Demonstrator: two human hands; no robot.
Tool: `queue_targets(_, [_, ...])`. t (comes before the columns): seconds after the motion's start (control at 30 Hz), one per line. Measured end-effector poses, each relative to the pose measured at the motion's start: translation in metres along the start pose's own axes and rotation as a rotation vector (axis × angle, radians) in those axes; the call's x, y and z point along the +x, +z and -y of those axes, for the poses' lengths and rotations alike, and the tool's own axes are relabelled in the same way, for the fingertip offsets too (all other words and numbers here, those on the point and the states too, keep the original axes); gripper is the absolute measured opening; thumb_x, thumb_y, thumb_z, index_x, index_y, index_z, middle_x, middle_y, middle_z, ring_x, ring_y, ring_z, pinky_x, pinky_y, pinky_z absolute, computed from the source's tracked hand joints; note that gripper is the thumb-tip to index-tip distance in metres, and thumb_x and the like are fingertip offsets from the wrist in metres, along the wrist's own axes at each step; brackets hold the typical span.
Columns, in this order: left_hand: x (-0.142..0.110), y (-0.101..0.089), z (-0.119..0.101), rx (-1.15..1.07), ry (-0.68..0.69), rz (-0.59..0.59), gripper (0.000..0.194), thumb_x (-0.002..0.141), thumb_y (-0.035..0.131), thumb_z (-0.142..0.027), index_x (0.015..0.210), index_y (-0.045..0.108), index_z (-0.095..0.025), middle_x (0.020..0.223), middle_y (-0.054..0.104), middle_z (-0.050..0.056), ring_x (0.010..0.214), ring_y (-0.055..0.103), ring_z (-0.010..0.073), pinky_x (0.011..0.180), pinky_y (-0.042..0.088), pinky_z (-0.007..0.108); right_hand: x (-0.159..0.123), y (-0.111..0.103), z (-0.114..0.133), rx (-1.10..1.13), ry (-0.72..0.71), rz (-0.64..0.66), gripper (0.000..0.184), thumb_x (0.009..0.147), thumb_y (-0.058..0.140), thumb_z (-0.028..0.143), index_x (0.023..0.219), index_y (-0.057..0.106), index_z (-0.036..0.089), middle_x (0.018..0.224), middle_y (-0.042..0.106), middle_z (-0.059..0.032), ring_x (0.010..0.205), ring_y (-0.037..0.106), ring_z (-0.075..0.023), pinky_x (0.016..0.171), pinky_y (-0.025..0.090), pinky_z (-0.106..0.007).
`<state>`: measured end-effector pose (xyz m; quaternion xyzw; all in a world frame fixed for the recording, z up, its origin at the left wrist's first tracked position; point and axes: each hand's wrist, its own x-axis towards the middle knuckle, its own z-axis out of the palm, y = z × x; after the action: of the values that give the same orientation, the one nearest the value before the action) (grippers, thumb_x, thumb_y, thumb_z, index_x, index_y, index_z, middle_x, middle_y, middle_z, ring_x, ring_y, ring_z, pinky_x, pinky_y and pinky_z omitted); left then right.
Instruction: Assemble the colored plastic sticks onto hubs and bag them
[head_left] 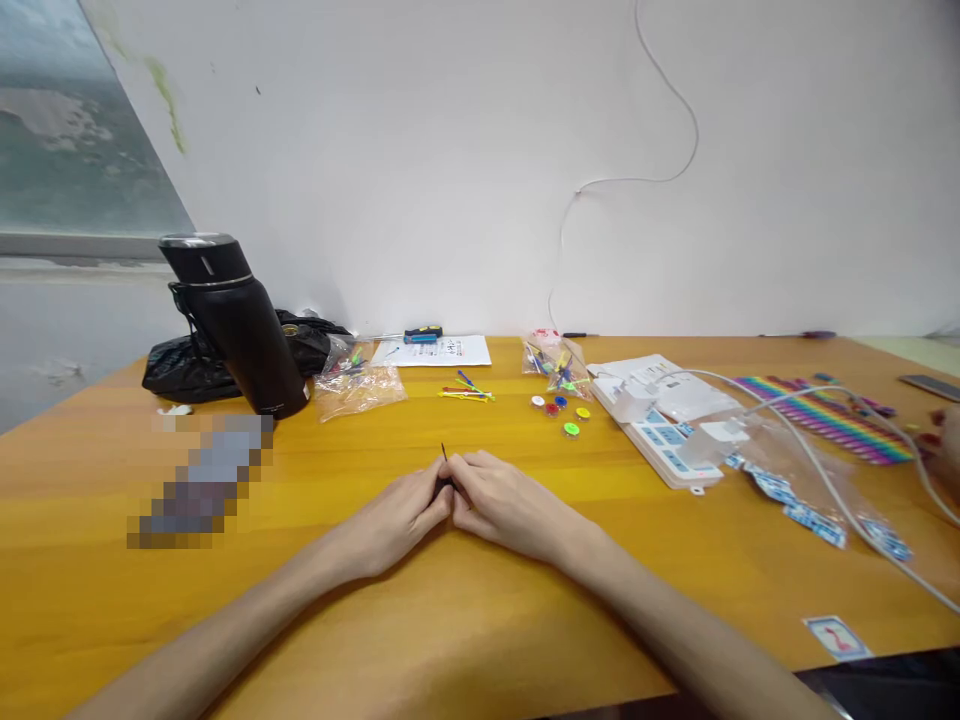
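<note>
My left hand (406, 508) and my right hand (501, 505) meet above the middle of the table, fingers curled and pressed together. Between them is a small black piece whose thin dark tip (443, 452) sticks up past the fingertips; the rest is hidden, so its kind cannot be made out. Beyond the hands lie several thin coloured plastic sticks (466, 390), blue, red and yellow. To their right are several small round discs, among them a green one (571, 430), a yellow one (583, 413) and a white one (537, 401).
Left stand a black thermos (251, 330), a black plastic bag (187, 368) and a blurred-out flat object (202, 485). At the back lie a screwdriver (424, 335), paper (469, 350) and clear bags (360, 392). Right are a power strip (664, 450), cables, rainbow-coloured strips (832, 420) and another person's hand (946, 450).
</note>
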<state>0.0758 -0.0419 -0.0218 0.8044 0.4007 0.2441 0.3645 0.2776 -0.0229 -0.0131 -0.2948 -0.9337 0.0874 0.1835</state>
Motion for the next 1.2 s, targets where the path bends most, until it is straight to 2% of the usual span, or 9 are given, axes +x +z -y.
queue_targets(0.13, [0.001, 0.000, -0.003, 0.117, -0.001, 0.035, 0.031, 0.104, 0.036, -0.044, 0.103, 0.056, -0.021, 0.103, 0.067, 0.007, 0.090, 0.061, 0.0232, 0.085, 0.046, 0.037, -0.001, -0.003, 0.002, 0.046, 0.018, 0.057, 0.012, 0.089, 0.052, 0.013, 0.098, 0.047, 0.020, 0.089, 0.063, -0.0052, 0.078, 0.059, -0.0186, 0.073, 0.045, -0.028])
queue_targets(0.23, [0.003, 0.000, -0.003, 0.140, 0.026, 0.071, 0.031, 0.101, 0.041, -0.047, 0.096, 0.056, -0.020, 0.094, 0.066, 0.006, 0.080, 0.058, 0.0215, 0.076, 0.045, 0.034, -0.003, -0.006, 0.005, 0.083, 0.024, 0.079, 0.014, 0.086, 0.052, 0.012, 0.095, 0.045, 0.021, 0.085, 0.062, -0.0036, 0.073, 0.057, -0.0167, 0.068, 0.042, -0.025])
queue_targets(0.47, [0.005, -0.002, -0.003, 0.152, 0.067, 0.129, 0.024, 0.097, 0.048, -0.041, 0.091, 0.056, -0.020, 0.087, 0.062, 0.004, 0.075, 0.052, 0.0195, 0.070, 0.040, 0.031, -0.005, -0.008, 0.009, 0.118, 0.042, 0.077, 0.018, 0.081, 0.054, 0.013, 0.091, 0.042, 0.022, 0.074, 0.058, 0.0010, 0.061, 0.049, -0.0128, 0.057, 0.031, -0.022])
queue_targets(0.6, [0.005, -0.004, -0.003, 0.170, 0.094, 0.177, 0.020, 0.095, 0.051, -0.033, 0.080, 0.050, -0.019, 0.080, 0.055, 0.001, 0.070, 0.046, 0.0163, 0.065, 0.036, 0.028, -0.006, -0.007, 0.012, 0.121, 0.046, 0.066, 0.018, 0.080, 0.055, 0.015, 0.088, 0.041, 0.023, 0.069, 0.054, 0.0031, 0.055, 0.044, -0.0112, 0.053, 0.026, -0.022])
queue_targets(0.87, [0.004, -0.009, -0.009, 0.052, 0.133, 0.261, 0.014, 0.091, 0.052, -0.025, 0.079, 0.050, -0.019, 0.080, 0.053, -0.001, 0.071, 0.043, 0.0147, 0.067, 0.036, 0.026, -0.007, -0.003, 0.015, 0.146, 0.068, 0.045, 0.017, 0.078, 0.058, 0.018, 0.090, 0.047, 0.023, 0.063, 0.050, 0.0054, 0.051, 0.040, -0.0095, 0.051, 0.024, -0.021])
queue_targets(1.1, [0.004, -0.009, -0.003, 0.040, 0.052, 0.302, 0.014, 0.090, 0.049, -0.025, 0.078, 0.048, -0.019, 0.080, 0.048, -0.001, 0.073, 0.041, 0.0156, 0.067, 0.036, 0.027, -0.007, -0.007, 0.016, 0.203, 0.024, 0.059, 0.018, 0.078, 0.059, 0.016, 0.089, 0.047, 0.023, 0.066, 0.052, 0.0051, 0.054, 0.043, -0.0092, 0.054, 0.026, -0.021])
queue_targets(1.2, [0.002, -0.009, 0.000, 0.076, 0.056, 0.319, 0.007, 0.086, 0.052, -0.021, 0.080, 0.048, -0.019, 0.084, 0.051, 0.000, 0.077, 0.043, 0.0170, 0.070, 0.037, 0.028, -0.009, -0.009, 0.009, 0.221, -0.009, 0.047, 0.017, 0.079, 0.058, 0.012, 0.086, 0.047, 0.022, 0.067, 0.052, 0.0053, 0.055, 0.042, -0.0086, 0.055, 0.027, -0.020])
